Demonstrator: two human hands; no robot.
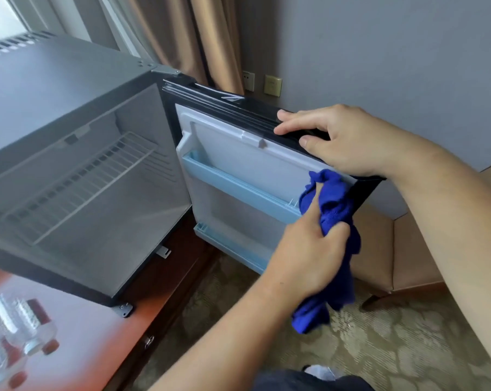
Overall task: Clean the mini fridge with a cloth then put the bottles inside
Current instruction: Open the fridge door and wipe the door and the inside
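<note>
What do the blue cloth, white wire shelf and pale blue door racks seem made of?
Blue cloth: soft, fuzzy fabric, likely microfibre; it crumples.
White wire shelf: probably coated metal, thin parallel rods.
Pale blue door racks: smooth moulded plastic, slightly glossy.

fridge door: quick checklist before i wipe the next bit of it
1. Door swung wide open: ok.
2. Door steadied: ok, right hand holds its top edge.
3. Cloth in hand: ok, left hand grips it at the right end of the upper door shelf.
4. Door shelves free of things: ok, nothing shows in either.
5. Bottles out of the way: ok, they stand on the table, apart from the door.
6. Dirt left on the door liner: cannot tell.
</note>
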